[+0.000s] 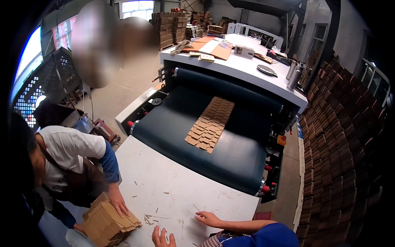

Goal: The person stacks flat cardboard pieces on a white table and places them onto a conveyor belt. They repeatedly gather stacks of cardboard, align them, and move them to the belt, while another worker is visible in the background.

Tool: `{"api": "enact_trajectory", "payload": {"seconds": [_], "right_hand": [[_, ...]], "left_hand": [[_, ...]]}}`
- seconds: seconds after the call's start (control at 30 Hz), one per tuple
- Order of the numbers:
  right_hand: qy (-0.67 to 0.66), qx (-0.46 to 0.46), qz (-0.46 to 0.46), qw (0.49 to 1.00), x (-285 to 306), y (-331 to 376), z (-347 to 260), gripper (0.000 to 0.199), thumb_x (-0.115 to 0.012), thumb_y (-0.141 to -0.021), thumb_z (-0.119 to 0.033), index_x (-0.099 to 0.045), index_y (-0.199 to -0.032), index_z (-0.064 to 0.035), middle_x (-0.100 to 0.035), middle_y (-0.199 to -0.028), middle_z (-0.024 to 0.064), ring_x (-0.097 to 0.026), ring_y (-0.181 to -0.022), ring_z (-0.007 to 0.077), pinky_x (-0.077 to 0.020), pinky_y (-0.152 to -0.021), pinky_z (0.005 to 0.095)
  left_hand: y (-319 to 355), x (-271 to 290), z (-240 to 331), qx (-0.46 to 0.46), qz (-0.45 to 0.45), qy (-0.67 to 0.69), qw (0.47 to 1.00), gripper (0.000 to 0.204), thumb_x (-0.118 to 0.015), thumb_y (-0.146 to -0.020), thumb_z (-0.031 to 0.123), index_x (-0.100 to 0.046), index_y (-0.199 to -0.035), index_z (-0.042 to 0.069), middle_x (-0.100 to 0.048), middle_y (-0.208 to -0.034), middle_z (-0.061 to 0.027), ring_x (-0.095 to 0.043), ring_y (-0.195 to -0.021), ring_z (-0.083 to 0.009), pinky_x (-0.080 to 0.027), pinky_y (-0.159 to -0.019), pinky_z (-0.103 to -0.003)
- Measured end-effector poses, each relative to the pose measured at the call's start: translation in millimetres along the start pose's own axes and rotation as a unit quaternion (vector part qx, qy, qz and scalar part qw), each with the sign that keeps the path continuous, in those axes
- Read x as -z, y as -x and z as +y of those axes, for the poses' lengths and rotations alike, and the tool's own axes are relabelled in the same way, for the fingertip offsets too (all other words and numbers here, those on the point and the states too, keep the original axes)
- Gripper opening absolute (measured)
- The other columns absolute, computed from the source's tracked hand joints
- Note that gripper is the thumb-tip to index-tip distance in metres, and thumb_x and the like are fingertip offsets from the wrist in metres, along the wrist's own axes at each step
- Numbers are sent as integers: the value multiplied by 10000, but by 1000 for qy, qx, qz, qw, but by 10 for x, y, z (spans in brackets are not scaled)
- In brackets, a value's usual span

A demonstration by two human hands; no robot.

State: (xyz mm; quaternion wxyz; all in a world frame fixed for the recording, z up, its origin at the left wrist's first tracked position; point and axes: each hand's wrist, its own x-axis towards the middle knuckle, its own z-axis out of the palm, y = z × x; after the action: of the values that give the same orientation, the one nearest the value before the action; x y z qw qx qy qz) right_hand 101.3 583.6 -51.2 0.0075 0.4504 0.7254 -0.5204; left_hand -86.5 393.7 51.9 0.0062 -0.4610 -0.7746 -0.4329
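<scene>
My left hand point(163, 238) is at the lower edge, fingers apart and holding nothing. My right hand point(209, 218) reaches in over the white table point(185, 181), its fingers stretched out and nothing in them. Small cardboard scraps point(149, 219) lie near my left hand. To the left, a co-worker's hand point(119, 204) rests on top of a stack of brown cardboard pieces point(108, 224), and their other hand point(79, 228) is at its far-left side. On the dark conveyor belt point(164, 127) beyond the table lies a die-cut cardboard sheet point(210, 125) with stepped slots.
The co-worker point(68, 156) leans over the table's left side. A roller point(226, 88) and white machine top point(247, 70) stand behind the belt, with papers point(212, 47) and metal bottles point(293, 77) on it. Tall cardboard stacks point(337, 156) line the right side.
</scene>
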Motion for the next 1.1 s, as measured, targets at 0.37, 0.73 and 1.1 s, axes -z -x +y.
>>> {"api": "enact_trajectory", "payload": {"seconds": [0.37, 0.73, 1.1], "right_hand": [[-139, -7, -5, 990, 375, -310, 353, 344, -603, -974, -249, -647, -1224, -16, -713, -1079, 93, -672, -928, 167, -519, -824, 289], [-124, 21, -157, 980, 293, -541, 85, 343, -581, -998, -277, -632, -1218, -19, -703, -994, 83, -666, -807, 152, -523, -697, 282], [-67, -19, -224, 972, -735, 110, -495, 374, -573, -999, -299, -615, -1228, -7, -699, -1042, 107, -680, -848, 177, -547, -698, 296]], "left_hand": [[56, -527, 133, 187, -34, 116, 975, 357, -618, -863, -52, -642, -1199, 64, -642, -1143, -104, -653, -770, -188, -539, -628, -286], [824, -411, 330, 354, 10, 90, 931, 361, -667, -897, 229, -624, -1245, 146, -491, -1386, -87, -568, -1178, -258, -497, -944, -363], [1811, 537, -431, 386, 116, 25, 915, 305, -685, -877, 269, -665, -1141, 119, -605, -1182, -105, -601, -1075, -283, -507, -893, -378]]}}
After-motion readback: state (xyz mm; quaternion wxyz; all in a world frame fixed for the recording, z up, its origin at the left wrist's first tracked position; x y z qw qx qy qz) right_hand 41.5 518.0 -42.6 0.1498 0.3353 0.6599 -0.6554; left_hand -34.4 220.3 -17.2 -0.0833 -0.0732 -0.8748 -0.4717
